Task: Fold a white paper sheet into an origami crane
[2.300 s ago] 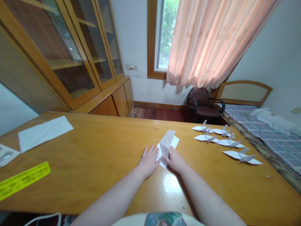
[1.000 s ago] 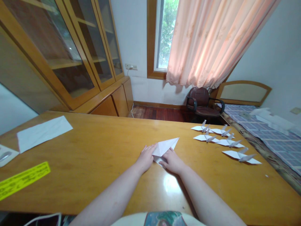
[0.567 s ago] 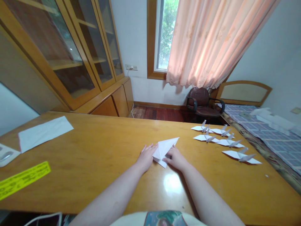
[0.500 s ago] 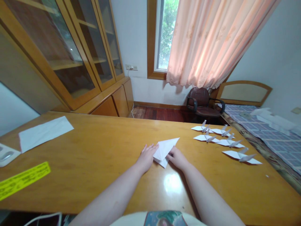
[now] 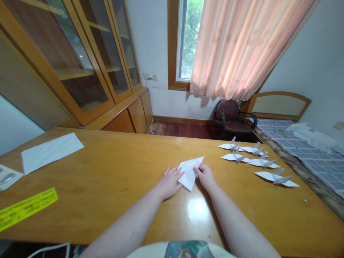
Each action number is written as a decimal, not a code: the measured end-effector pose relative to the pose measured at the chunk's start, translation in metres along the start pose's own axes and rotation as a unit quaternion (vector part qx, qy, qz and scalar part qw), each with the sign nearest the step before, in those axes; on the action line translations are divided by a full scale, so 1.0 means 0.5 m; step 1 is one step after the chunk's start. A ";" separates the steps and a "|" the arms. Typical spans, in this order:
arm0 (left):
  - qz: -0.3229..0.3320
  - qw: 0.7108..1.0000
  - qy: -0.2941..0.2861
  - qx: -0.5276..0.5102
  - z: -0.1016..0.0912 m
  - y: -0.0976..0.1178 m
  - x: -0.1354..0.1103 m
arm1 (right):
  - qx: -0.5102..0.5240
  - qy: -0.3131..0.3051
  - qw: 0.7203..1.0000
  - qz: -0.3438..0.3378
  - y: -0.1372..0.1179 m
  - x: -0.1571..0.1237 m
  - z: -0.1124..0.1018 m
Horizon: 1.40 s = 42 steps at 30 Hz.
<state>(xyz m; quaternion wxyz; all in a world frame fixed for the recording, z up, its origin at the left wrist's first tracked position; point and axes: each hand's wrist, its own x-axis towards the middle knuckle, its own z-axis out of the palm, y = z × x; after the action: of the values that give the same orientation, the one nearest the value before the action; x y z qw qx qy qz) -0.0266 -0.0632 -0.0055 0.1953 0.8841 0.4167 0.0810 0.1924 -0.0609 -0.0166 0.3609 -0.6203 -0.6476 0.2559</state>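
A white sheet of paper [image 5: 189, 175], folded into a kite-like shape, lies on the wooden table in front of me. My left hand [image 5: 170, 182] rests flat on its left edge, fingers stretched out over the paper. At the right edge, my right hand [image 5: 206, 178] has its fingers closed in a pinch on the paper. The paper's upper tip points away to the right, and its lower tip toward me. Fingertips hide parts of both side edges.
Several folded paper cranes [image 5: 276, 178] stand at the table's right side. On the left are a flat white paper [image 5: 52, 152], a yellow strip with print [image 5: 28, 208] and a white object [image 5: 9, 177] cut off by the frame. Beyond the table stands a brown armchair [image 5: 228, 114].
A flap of the paper that stood open before now lies down, giving a narrower, flatter shape. My right hand has come up slightly from beneath the flap to the right edge.
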 end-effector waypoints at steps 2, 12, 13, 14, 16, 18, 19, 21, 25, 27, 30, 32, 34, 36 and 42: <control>-0.002 1.000 -0.007 -0.006 -0.007 0.004 -0.003 | -0.006 0.000 1.000 -0.002 -0.001 0.001 0.000; -0.018 0.999 0.025 -0.008 -0.003 0.001 0.003 | -0.011 0.027 1.000 0.004 0.004 -0.001 0.001; -0.017 0.999 0.035 -0.009 -0.003 0.001 0.003 | -0.012 0.033 0.999 0.005 0.005 -0.001 0.001; -0.015 0.999 0.042 -0.010 -0.004 0.000 0.002 | -0.015 0.040 0.999 0.007 0.006 -0.002 0.002; -0.012 0.999 0.046 -0.014 -0.006 -0.001 0.002 | -0.031 0.058 0.998 0.011 0.008 -0.004 0.002; -0.013 0.999 0.045 -0.016 -0.006 -0.001 0.001 | -0.050 0.074 0.996 0.007 0.006 -0.006 0.003; -0.014 0.999 0.044 -0.017 -0.006 -0.002 0.001 | -0.058 0.077 0.995 -0.001 0.003 -0.008 0.003; -0.018 0.999 0.044 -0.013 -0.004 0.000 0.001 | -0.063 0.076 0.995 -0.021 -0.007 -0.013 0.006; -0.012 0.999 0.050 0.008 -0.002 0.008 0.000 | -0.049 0.044 0.997 -0.032 -0.029 -0.023 0.017; -0.011 0.998 0.054 0.021 -0.001 0.013 0.001 | -0.051 0.029 0.998 -0.027 -0.033 -0.025 0.023; -0.014 0.998 0.057 0.025 0.004 0.015 0.001 | -0.074 0.012 0.997 -0.028 -0.030 -0.028 0.028; -0.015 0.998 0.055 0.020 0.008 0.012 0.002 | -0.075 -0.004 0.996 -0.046 -0.028 -0.030 0.028; -0.025 0.998 0.053 0.014 0.012 0.009 0.003 | -0.054 -0.025 0.995 -0.080 -0.027 -0.033 0.027; -0.044 0.998 0.054 0.005 0.014 0.006 0.005 | -0.029 -0.055 0.991 -0.122 -0.032 -0.037 0.024; -0.081 0.994 0.064 -0.030 0.013 0.005 0.010 | -0.019 -0.148 0.969 -0.198 -0.070 -0.043 0.003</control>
<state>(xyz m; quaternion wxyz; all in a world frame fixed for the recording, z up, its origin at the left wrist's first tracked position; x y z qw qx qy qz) -0.0198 -0.0625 -0.0107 0.2002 0.8344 0.4958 0.1340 0.1688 -0.0856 0.0068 0.2922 -0.4420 -0.8084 0.2563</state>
